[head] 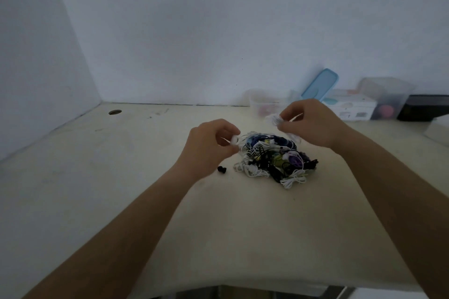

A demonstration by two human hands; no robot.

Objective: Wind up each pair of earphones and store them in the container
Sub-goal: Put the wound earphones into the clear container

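A tangled pile of earphones (274,156), white, black, blue and purple, lies on the cream table (121,177). My left hand (209,141) hovers just left of the pile and pinches a small white earphone piece (234,139). My right hand (313,121) is raised above the pile's far right and pinches a blurred bundle of white cable (275,120). A clear plastic container (263,103) stands behind the pile against the wall, with its light blue lid (319,85) leaning beside it.
A small black earbud piece (221,169) lies alone left of the pile. At the back right stand a white box (349,105), a clear tub (388,97) and a black box (422,108). A cable hole (115,112) sits at the back left.
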